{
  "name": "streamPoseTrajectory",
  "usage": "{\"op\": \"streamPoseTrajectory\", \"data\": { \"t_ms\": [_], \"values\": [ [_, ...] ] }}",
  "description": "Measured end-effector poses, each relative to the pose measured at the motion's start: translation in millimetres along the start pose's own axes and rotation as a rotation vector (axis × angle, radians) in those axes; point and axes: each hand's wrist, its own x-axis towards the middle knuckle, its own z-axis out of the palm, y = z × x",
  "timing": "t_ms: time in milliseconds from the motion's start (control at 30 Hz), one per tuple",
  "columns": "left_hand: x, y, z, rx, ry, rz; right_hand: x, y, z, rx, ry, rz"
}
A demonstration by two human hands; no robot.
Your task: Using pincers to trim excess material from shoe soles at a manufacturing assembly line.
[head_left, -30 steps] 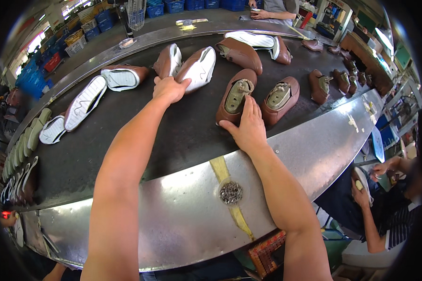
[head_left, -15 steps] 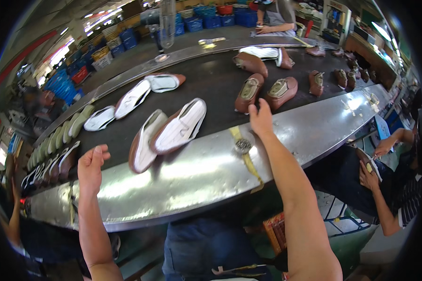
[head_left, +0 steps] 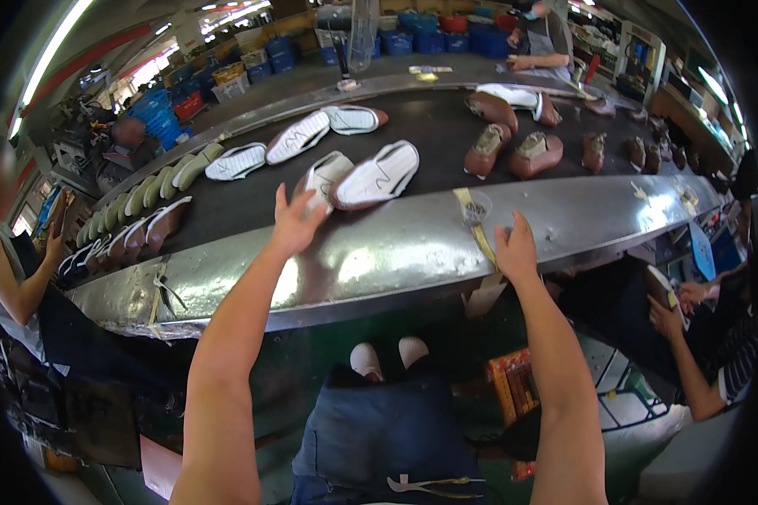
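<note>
A pair of brown shoe uppers with white undersides turned up sits by the near side of the dark belt: a left upper (head_left: 328,175) and a right upper (head_left: 379,175), partly over the metal edge. My left hand (head_left: 299,220) is at the near end of the left one, fingers spread; I cannot tell if they touch it. Above the metal edge my right hand (head_left: 516,248) is empty, thumb and fingers apart. Nearest to it is a small clear round dish (head_left: 478,207) of dark bits, beside yellow tape (head_left: 484,244).
More white-bottomed uppers (head_left: 299,139) lie farther back. Green-lined uppers (head_left: 147,192) line the left, brown shoes (head_left: 537,155) the right. A metal ledge (head_left: 379,244) borders the belt. Co-workers stand at left (head_left: 13,278), far side (head_left: 547,42) and right (head_left: 691,337).
The pair of uppers has moved away from me and settled lower. My left hand has reached forward to it. My right hand has drawn back from the brown shoes. The view has shifted.
</note>
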Motion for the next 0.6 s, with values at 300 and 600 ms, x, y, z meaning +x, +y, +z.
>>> {"op": "streamPoseTrajectory", "data": {
  "t_ms": [300, 600],
  "values": [
    [44, 51, -7, 0.622, -0.135, 0.211, -8, -15, -20, -0.125, 0.004, -0.074],
    [17, -41, -34, -0.379, -0.219, -0.321, -3, -30, -19, -0.080, -0.041, -0.050]
  ]
}}
